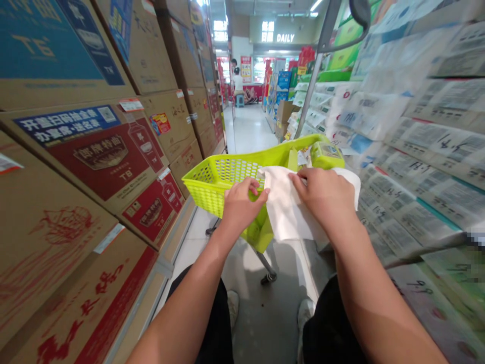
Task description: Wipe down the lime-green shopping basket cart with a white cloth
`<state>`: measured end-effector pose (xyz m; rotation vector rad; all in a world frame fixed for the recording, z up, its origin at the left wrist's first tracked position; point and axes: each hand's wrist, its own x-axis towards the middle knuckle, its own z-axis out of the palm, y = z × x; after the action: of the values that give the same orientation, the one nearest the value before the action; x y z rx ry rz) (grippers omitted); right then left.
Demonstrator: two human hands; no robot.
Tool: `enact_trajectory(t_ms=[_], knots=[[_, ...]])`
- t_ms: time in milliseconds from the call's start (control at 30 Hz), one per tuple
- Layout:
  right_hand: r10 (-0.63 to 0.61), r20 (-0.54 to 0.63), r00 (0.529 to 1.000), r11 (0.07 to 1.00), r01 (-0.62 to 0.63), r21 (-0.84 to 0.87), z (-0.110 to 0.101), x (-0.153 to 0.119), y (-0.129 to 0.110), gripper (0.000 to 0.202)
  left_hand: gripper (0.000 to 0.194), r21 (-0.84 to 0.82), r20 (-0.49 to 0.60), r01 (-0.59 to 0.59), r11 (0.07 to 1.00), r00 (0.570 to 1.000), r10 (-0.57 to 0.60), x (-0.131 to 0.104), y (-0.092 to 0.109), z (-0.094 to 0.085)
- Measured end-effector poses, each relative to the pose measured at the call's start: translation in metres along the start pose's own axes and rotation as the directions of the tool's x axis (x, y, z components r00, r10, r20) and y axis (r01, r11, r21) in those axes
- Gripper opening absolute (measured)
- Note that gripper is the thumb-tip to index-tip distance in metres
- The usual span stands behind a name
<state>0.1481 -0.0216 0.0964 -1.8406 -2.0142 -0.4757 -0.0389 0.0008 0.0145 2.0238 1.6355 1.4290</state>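
Observation:
A lime-green plastic basket (204, 194) with perforated sides stands in front of me on a wheeled frame. Draped over its near right side is a white sheet (286, 215), cloth or paper, its lower edge hanging down. My right hand (328, 194) lies on top of the sheet and pinches it between thumb and fingers. At the sheet's left edge is my left hand (244, 199), its fingers loosely curled and its thumb apart, close to or touching that edge. A green packet (328, 154) sits at the basket's right end, just beyond my right hand.
Stacked cardboard cartons (113, 156) line the left side. Shelves of wrapped paper packs (409, 151) with handwritten prices rise on the right. A grey metal pole (312, 91) stands behind the basket. The aisle floor (250, 131) runs back towards people (237, 81) near a blue stool (240, 101).

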Motion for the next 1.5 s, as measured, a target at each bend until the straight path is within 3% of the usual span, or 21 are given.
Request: enact_trajectory(t_ms=[167,367,500,633,700,767,867,967,1133,1267,1367,1500], knots=[[0.006,-0.039,0.999,1.000,-0.006,-0.004,0.005,0.005,0.000,0.056,0.012,-0.212,-0.025,-0.016,0.977,1.000,0.011,0.007,0.002,0.018],[0.017,0.037,0.999,0.999,-0.019,0.043,-0.001,0.008,-0.003,0.058,0.020,-0.541,-0.044,0.167,0.825,0.973,-0.226,0.016,-0.002,0.023],[0.013,0.042,0.999,0.997,-0.017,0.081,-0.004,0.006,-0.003,0.058,0.023,-0.425,-0.146,0.112,0.898,0.971,-0.190,0.018,-0.017,0.026],[-0.098,-0.032,0.995,0.987,0.102,0.126,-0.001,0.000,-0.007,0.040,0.023,-0.083,-0.323,0.031,0.996,0.945,-0.056,0.023,-0.041,0.023],[-0.190,-0.024,0.981,0.975,0.192,0.110,0.003,-0.004,-0.012,0.033,0.025,0.100,-0.249,0.028,0.995,0.968,-0.003,0.025,-0.052,0.019],[-0.237,0.018,0.971,0.969,0.235,0.072,0.009,-0.006,-0.017,0.031,0.031,0.242,-0.063,0.011,0.970,0.998,0.005,0.028,-0.062,0.014],[-0.207,0.062,0.976,0.978,0.207,0.003,0.017,-0.006,-0.022,0.032,0.043,0.340,0.151,-0.052,0.939,0.989,0.000,0.032,-0.070,0.009],[-0.158,0.086,0.984,0.985,0.163,-0.049,0.021,0.000,-0.017,0.035,0.049,0.265,0.180,-0.057,0.962,0.984,0.009,0.034,-0.073,0.006],[-0.116,0.130,0.985,0.986,0.130,-0.108,0.031,0.005,-0.004,0.048,0.039,0.106,0.259,-0.104,0.989,0.963,0.074,0.029,-0.077,0.001],[-0.116,0.151,0.982,0.981,0.137,-0.138,0.043,0.008,0.000,0.054,0.046,0.418,0.264,-0.055,0.907,0.962,-0.063,0.026,-0.078,-0.007],[-0.147,0.160,0.976,0.977,0.168,-0.130,0.054,0.012,0.001,0.051,0.054,0.586,0.356,-0.050,0.809,0.913,-0.201,0.025,-0.072,-0.011],[-0.274,0.149,0.950,0.956,0.287,-0.068,0.077,0.011,-0.007,0.045,0.046,0.564,0.473,-0.192,0.803,0.873,-0.123,0.022,-0.059,-0.010]])
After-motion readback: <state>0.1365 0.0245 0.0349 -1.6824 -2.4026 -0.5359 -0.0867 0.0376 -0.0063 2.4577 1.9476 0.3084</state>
